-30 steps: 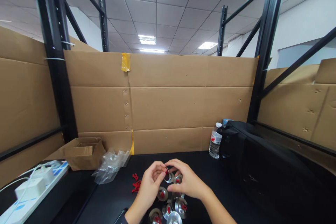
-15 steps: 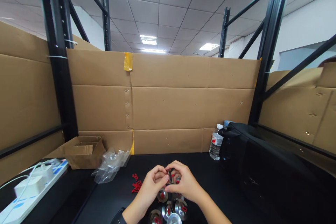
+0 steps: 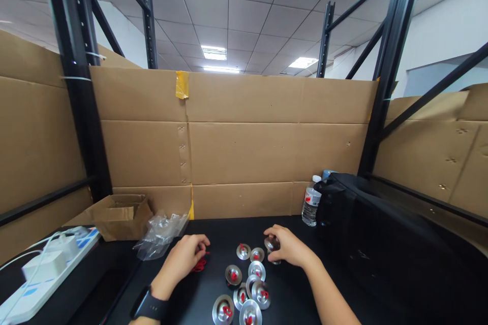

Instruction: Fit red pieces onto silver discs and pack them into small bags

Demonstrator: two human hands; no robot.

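Several small silver metal discs with red centres (image 3: 244,284) lie on the black table (image 3: 183,299) between my forearms. My left hand (image 3: 186,254) rests at the left on a little heap of red clips (image 3: 199,264), fingers curled over them. My right hand (image 3: 286,249) is at the right of the discs, closed round a small metal piece (image 3: 271,250) standing on the table. A black watch (image 3: 148,307) is on my left wrist.
A clear plastic bag (image 3: 160,233) and an open cardboard box (image 3: 118,216) lie at the back left, a white power strip (image 3: 41,269) at the far left. A water bottle (image 3: 310,208) and a black bag (image 3: 366,238) stand at the right. Cardboard walls surround the table.
My hands, held together over the discs around one metal piece, have parted. The left went left to the red clips, the right went right and down with the metal piece.
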